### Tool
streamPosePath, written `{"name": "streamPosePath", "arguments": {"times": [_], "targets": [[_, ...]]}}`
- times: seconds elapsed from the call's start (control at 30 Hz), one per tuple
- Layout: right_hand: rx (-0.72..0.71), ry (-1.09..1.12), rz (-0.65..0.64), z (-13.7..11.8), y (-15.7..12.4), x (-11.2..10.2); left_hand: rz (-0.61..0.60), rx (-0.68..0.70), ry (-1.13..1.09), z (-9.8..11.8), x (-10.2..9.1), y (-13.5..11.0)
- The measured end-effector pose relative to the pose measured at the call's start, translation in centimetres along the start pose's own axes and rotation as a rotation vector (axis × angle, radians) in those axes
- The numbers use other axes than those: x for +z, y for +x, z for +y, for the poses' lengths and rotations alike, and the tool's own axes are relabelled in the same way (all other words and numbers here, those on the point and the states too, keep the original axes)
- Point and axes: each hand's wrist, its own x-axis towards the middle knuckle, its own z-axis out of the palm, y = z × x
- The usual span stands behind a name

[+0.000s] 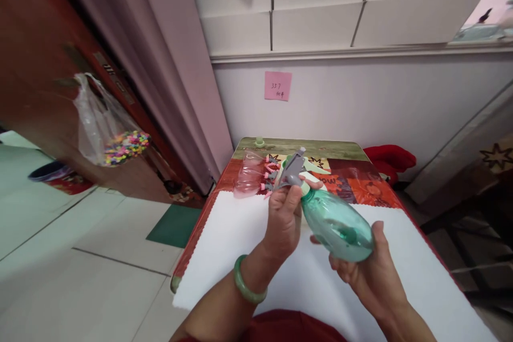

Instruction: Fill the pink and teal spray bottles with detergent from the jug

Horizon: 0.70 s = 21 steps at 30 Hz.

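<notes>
A clear green spray bottle (339,227) is held tilted above the white cloth (228,246), its grey spray head (293,171) pointing up and to the left. My left hand (284,219), with a green bangle on the wrist, is closed around the pale collar at the bottle's neck. The rounded base rests in my right hand (371,272), thumb on one side and fingers underneath. Just past the left hand, pink spray bottles (249,173) lie on their sides with their spray heads toward the right. Whether the collar is screwed tight cannot be made out.
A small pale green cap (259,141) stands at the table's far edge. Beyond the table is a wall with a pink note (278,86). A plastic bag of colourful beads (126,147) hangs from the door at left. Something red (390,160) sits off the table's far right corner.
</notes>
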Motion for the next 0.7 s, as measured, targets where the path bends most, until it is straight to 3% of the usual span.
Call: {"name": "streamPosePath", "arguments": {"times": [0.07, 0.13, 0.2, 0.3, 0.4, 0.43, 0.5, 0.6, 0.7], "targets": [[0.207, 0.037, -0.102, 0.0, -0.5, 0.3, 0.054, -0.026, -0.044, -0.1, -0.2, 0.3], [0.174, -0.029, -0.139, 0.6, -0.7, 0.4, 0.122, -0.042, -0.092, 0.0, -0.4, 0.5], [-0.101, -0.219, -0.065, 1.6, -0.5, 0.2, 0.179, -0.007, -0.099, 0.1, -0.5, 0.6], [-0.583, -0.672, 0.173, 3.0, 0.1, -0.5, 0.19, 0.055, -0.045, 0.4, -0.4, 0.5], [-0.749, -0.912, 0.339, 3.6, 0.4, -1.0, 0.123, 0.017, -0.038, 0.8, -0.3, 0.3], [-0.727, -0.875, 0.322, 3.7, 0.4, -1.0, 0.089, -0.008, -0.047, 1.0, -0.4, 0.2], [-0.577, -0.637, 0.157, 3.5, 0.2, -0.8, 0.015, -0.052, -0.058, 1.3, -0.5, 0.1], [-0.131, -0.166, -0.177, 2.5, -0.3, -0.1, -0.071, -0.086, -0.054, 1.5, -0.9, -0.1], [0.338, 0.085, -0.351, 1.4, -0.5, 0.9, -0.141, -0.107, -0.063, 1.5, -1.2, -0.2]]}}
